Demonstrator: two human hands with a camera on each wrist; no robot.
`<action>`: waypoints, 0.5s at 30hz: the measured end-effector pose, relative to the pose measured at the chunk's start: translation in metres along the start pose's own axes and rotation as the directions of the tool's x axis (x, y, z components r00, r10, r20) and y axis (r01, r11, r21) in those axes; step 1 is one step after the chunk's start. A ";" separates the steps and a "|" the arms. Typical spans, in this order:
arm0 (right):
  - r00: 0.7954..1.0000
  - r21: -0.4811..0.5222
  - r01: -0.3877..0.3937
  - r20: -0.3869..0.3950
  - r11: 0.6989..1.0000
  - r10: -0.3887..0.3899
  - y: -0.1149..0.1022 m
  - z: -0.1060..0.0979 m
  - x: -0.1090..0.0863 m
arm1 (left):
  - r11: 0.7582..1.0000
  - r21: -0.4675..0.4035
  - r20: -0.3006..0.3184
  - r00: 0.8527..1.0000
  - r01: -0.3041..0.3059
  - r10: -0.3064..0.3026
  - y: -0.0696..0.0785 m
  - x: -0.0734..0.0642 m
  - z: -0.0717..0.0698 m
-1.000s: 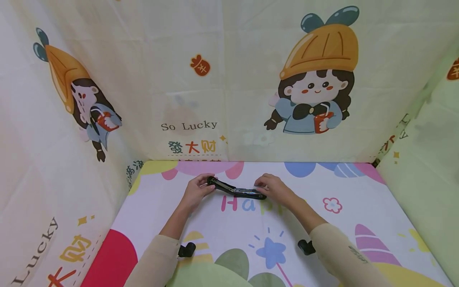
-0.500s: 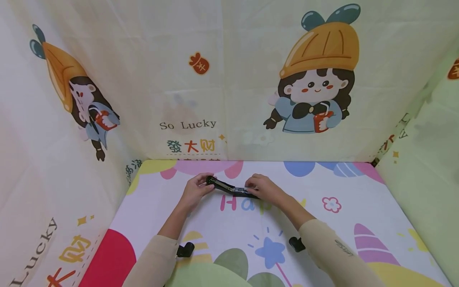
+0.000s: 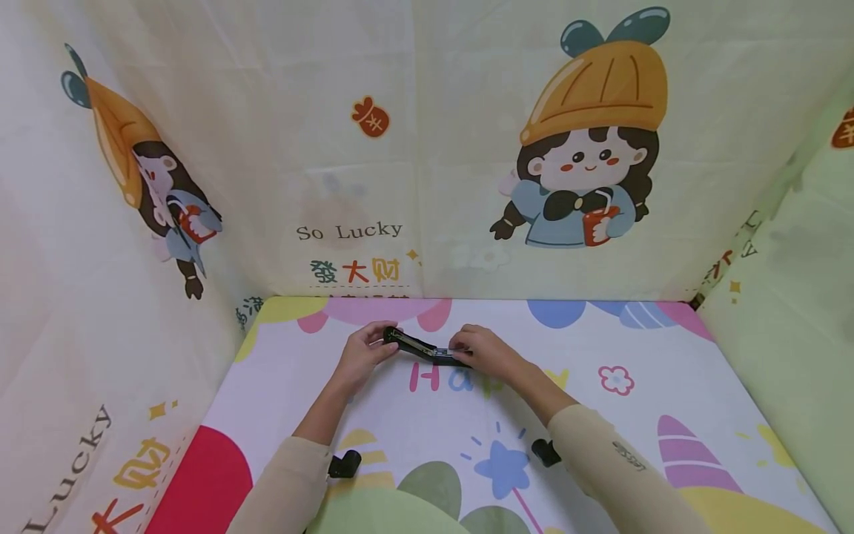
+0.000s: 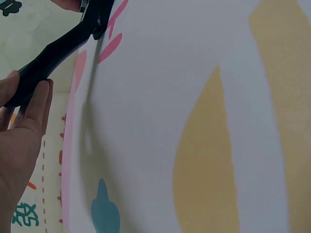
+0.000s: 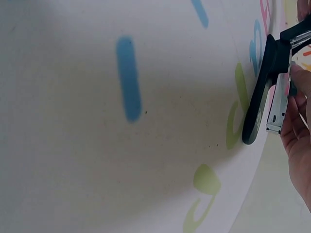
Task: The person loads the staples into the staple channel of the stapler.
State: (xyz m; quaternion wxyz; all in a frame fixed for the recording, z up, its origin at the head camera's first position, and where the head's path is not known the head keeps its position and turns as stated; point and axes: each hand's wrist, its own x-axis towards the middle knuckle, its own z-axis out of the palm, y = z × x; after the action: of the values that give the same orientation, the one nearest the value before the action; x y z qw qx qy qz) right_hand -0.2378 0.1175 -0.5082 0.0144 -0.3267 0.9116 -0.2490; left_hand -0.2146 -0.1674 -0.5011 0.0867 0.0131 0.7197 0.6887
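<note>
A black stapler is swung wide open over the printed word on the tabletop. My left hand grips the end of its raised top arm between thumb and fingers, and the left wrist view shows that same arm slanting up from the grip. My right hand is at the other half, fingers bent over the metal staple rail. In the right wrist view, thumb and fingertips pinch the silver rail near a small dark piece, while the black base lies beside it, apart from the rail's free end.
The stapler is above a white table cover with colourful prints. Cream cloth walls with cartoon figures rise behind and at both sides. Black devices, one by the left sleeve and one by the right sleeve, stick out over the table.
My right hand has slid left along the stapler, from near its right end toward the hinge. The left hand and the stapler have stayed nearly in place.
</note>
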 end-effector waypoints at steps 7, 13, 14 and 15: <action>1.000 -0.018 -0.012 0.001 1.000 0.012 -0.002 0.002 0.002 | 1.000 0.005 0.007 1.000 -0.008 0.008 -0.001 0.001 -0.001; 1.000 -0.024 -0.015 0.001 1.000 0.015 -0.002 0.002 0.003 | 0.999 -0.040 0.015 1.000 -0.016 0.017 -0.004 0.003 -0.001; 1.000 -0.022 -0.011 0.000 1.000 0.011 -0.003 0.002 0.003 | 0.999 -0.037 0.015 1.000 -0.016 0.017 -0.004 0.003 -0.001; 1.000 -0.020 -0.007 -0.003 1.000 0.007 -0.003 0.002 0.002 | 0.999 -0.035 0.014 1.000 -0.016 0.016 -0.004 0.003 -0.001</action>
State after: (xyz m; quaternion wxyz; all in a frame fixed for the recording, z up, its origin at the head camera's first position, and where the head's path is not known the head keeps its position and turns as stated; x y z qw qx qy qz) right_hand -0.2376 0.1135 -0.5081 0.0104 -0.3234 0.9152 -0.2403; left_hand -0.2177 -0.1678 -0.5053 0.0866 0.0225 0.7067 0.7018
